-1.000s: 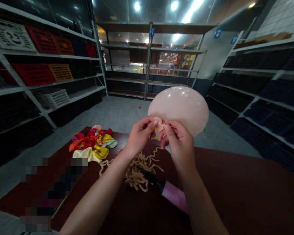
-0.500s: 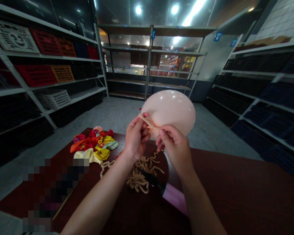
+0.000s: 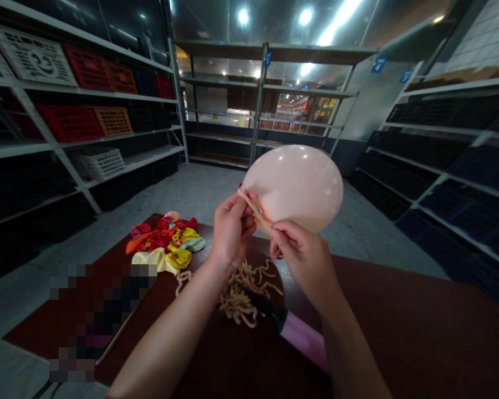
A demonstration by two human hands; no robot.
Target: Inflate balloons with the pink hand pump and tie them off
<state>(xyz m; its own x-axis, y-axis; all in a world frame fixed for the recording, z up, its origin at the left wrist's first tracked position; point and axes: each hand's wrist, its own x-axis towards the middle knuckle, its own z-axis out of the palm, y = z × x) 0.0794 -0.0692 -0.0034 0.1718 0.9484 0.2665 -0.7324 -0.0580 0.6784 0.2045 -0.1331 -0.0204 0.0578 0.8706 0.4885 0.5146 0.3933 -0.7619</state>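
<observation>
The left hand [image 3: 233, 227] pinches one end of a stretched pale strip [image 3: 255, 209] between thumb and fingers, its other fingers curled in; the right hand [image 3: 301, 252] grips the other end with thumb and forefinger. The strip looks like the neck of the inflated pale pink balloon [image 3: 295, 183], though the fingers hide where the two join. The balloon itself sits on the far side of both hands, above the far edge of the dark brown table [image 3: 391, 310].

The likeliest trouble is a slip: the strip is thin and drawn taut, so if either pinch loosens, it could snap back, and if it is an untied neck, air could rush out. Pulling harder could tear it, and a fingernail pressed into the tight skin could burst the balloon.

Nearer, below the hands, lies a tangled pile of tan cord-like strands [image 3: 237, 307]. The black nozzle of the pink hand pump [image 3: 303, 339] rests against it, so a dropped wrist might drag strands or knock the pump, whose barrel runs under the right forearm. To the left, the limp yellow balloon [image 3: 178, 257] lies among other uninflated balloons [image 3: 149, 241], close to the left forearm; a wide sweep that way could scatter them
</observation>
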